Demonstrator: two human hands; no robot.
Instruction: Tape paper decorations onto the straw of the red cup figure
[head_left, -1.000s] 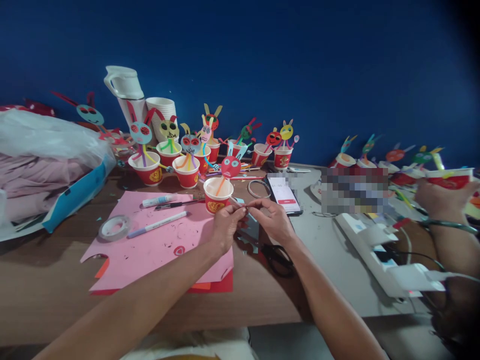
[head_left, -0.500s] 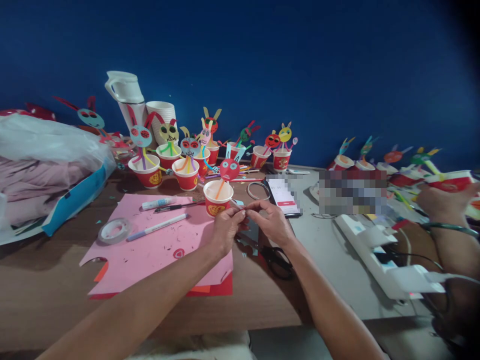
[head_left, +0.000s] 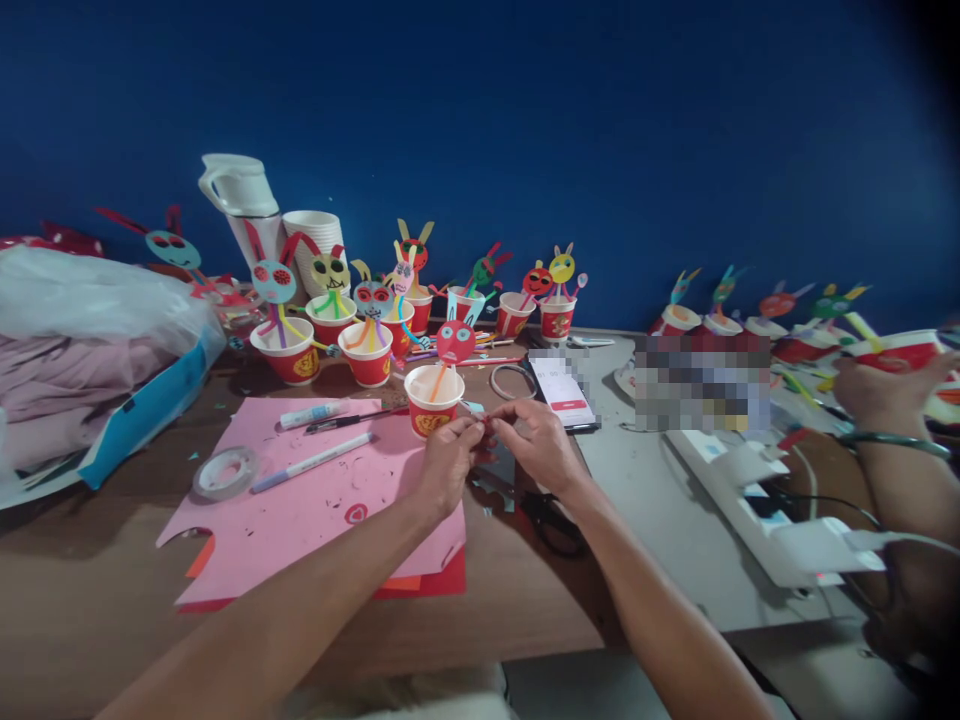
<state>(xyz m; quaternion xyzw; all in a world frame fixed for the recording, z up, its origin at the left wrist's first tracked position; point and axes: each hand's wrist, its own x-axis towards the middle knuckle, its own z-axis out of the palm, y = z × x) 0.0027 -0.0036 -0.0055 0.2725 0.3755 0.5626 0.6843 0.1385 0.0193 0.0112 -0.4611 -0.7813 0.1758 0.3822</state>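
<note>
My left hand (head_left: pixel 448 462) and my right hand (head_left: pixel 537 440) meet just right of a red and white paper cup (head_left: pixel 433 408). Both are closed in a pinch, fingertips close together around something too small to make out. From the cup rises an orange strip bearing a red paper face (head_left: pixel 454 342) with blue eyes and pale ears. Left of my hands lies a pink paper sheet (head_left: pixel 315 520), carrying a glue stick (head_left: pixel 309 412), a black pen (head_left: pixel 352 420), a white marker (head_left: pixel 311 463) and a tape roll (head_left: pixel 225 472). Black-handled scissors (head_left: pixel 553 525) rest below my right hand.
Several cups with paper rabbit figures, one a blue-faced rabbit (head_left: pixel 274 281), stand along the wall. A phone (head_left: pixel 562 392) lies right of centre, near a power strip (head_left: pixel 750 510). Another person's hand (head_left: pixel 885 395) holds a red cup at right. A plastic-covered bundle (head_left: pixel 97 340) sits left.
The view has shifted slightly. My fingertips stay pinched in nearly the same place beside the cup, with the right hand turned a little. The other person's hand still holds its cup.
</note>
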